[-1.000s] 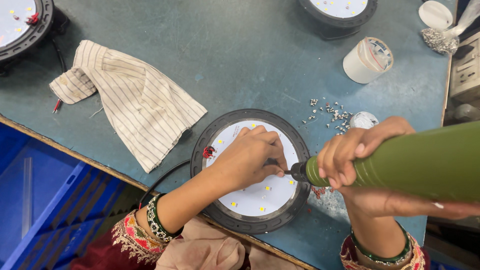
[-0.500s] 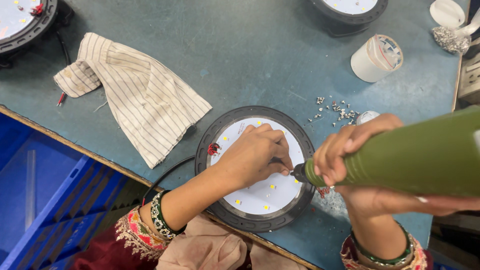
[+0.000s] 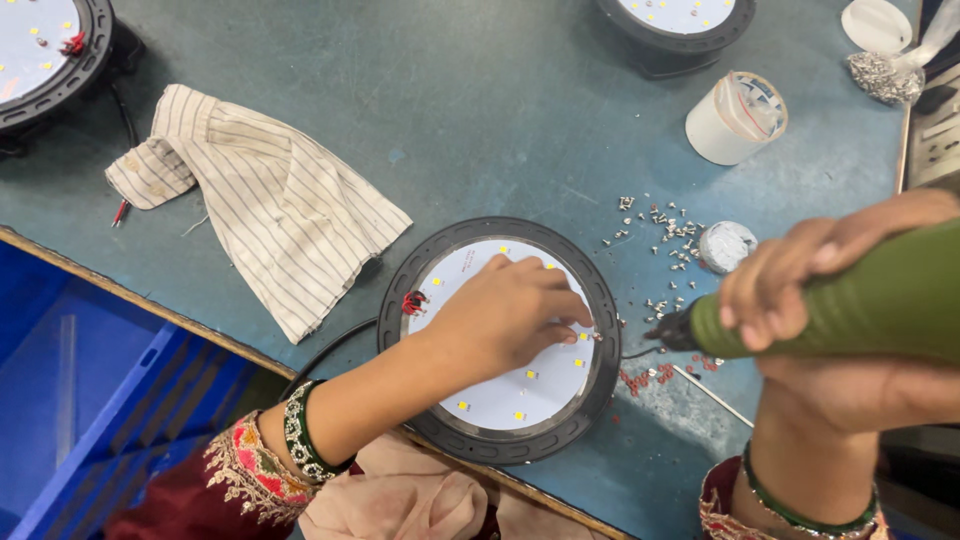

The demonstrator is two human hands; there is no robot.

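Round LED lamp (image 3: 500, 345), black ring housing with a white LED board inside, sits on the desk (image 3: 480, 130) directly under the left hand (image 3: 505, 310). Left hand lies palm-down on the white board, fingers curled and pinched together at the board's right side, fingertips (image 3: 575, 335) touching it near the rim; whether they pinch a screw there is too small to tell. Small red wire stub (image 3: 412, 302) pokes up from the board just left of that hand's wrist. Black cable (image 3: 335, 350) leaves the housing under the forearm.

Right hand (image 3: 800, 290) is wrapped tight around a green electric screwdriver (image 3: 860, 300), gripping it near the front end. Tool lies nearly horizontal, black tip (image 3: 665, 332) pointing toward the left hand, just beside the lamp's right rim and apart from the left fingertips.

Loose silver screws (image 3: 665, 225) are scattered on the desk just above the tool tip, between both hands. A few small red bits (image 3: 645, 378) lie just below the tip. Small white round cap (image 3: 727, 246) sits next to the right hand's knuckles. White roll of tape (image 3: 735, 118) stands farther out beyond the right hand. Clear bag of screws (image 3: 885, 70) is beyond that, at the desk corner.

Striped cloth (image 3: 265, 205) lies crumpled well to the left of the left hand. Two more round lamps at the far edge: one far left (image 3: 45, 50), one across (image 3: 680, 20). Blue crate (image 3: 90, 400) sits below the desk edge, left of the left forearm.
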